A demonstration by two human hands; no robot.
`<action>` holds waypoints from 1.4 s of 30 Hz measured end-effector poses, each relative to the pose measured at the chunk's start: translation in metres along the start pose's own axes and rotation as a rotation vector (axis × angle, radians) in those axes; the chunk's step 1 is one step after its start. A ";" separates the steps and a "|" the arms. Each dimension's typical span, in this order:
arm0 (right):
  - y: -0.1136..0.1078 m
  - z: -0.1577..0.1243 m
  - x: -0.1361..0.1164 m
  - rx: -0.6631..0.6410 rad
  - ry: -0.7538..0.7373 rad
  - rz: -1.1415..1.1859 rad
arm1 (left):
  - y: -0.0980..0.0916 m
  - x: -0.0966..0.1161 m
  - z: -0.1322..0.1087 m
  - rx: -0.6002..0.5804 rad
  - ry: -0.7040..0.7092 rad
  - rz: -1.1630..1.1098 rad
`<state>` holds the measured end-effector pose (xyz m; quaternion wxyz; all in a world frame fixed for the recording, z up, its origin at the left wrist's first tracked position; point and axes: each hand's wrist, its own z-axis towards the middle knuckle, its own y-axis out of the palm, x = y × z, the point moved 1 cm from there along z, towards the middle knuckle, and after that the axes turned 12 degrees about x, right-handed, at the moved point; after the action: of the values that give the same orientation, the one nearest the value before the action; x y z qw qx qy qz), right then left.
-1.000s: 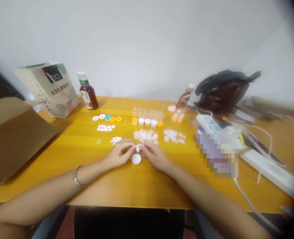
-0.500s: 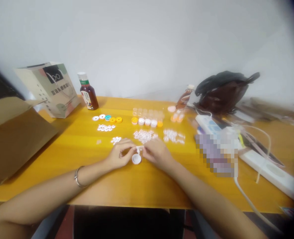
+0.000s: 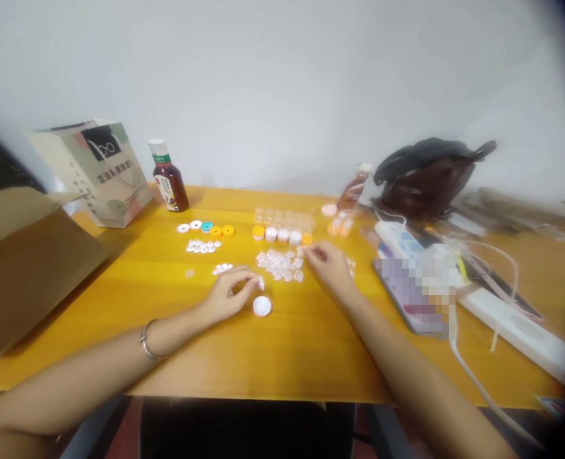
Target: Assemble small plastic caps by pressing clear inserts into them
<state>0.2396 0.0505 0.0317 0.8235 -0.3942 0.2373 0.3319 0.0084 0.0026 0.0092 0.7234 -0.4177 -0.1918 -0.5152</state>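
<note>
My left hand (image 3: 232, 294) pinches a small white plastic piece (image 3: 261, 283) between thumb and forefinger. Just below those fingertips a round white cap (image 3: 262, 306) lies on the table, its hollow side up. Farther right, my right hand (image 3: 330, 266) has its fingertips closed on a small clear plastic piece, blurred, beside the right edge of a pile of clear plastic pieces (image 3: 277, 262). Small white parts (image 3: 223, 268) lie just beyond my left hand. More clear pieces are partly hidden behind my right hand.
Behind stand a row of white and orange caps (image 3: 283, 235) and clear cups (image 3: 278, 217). Coloured rings (image 3: 207, 226) and white parts (image 3: 204, 246) lie left. A carton (image 3: 34, 268), paper bag (image 3: 100, 172) and dark bottle (image 3: 170, 182) flank them. A power strip (image 3: 516, 325) lies right.
My hands have parted from above the white cap. The right one has moved away and to the right, to the clear pieces; the left stays near the cap with the white piece.
</note>
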 end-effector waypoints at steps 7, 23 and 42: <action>0.019 -0.003 0.018 -0.108 -0.058 -0.068 | 0.000 0.000 0.000 -0.031 0.008 -0.012; 0.010 -0.035 -0.034 -0.366 -0.376 0.280 | 0.001 -0.002 -0.001 -0.106 -0.086 -0.041; -0.028 0.019 -0.001 -0.015 -0.074 0.059 | 0.001 -0.004 -0.002 -0.179 -0.003 0.074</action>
<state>0.2622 0.0525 0.0567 0.8186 -0.3808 0.2155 0.3722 0.0071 0.0033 0.0044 0.7016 -0.4880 -0.1306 -0.5025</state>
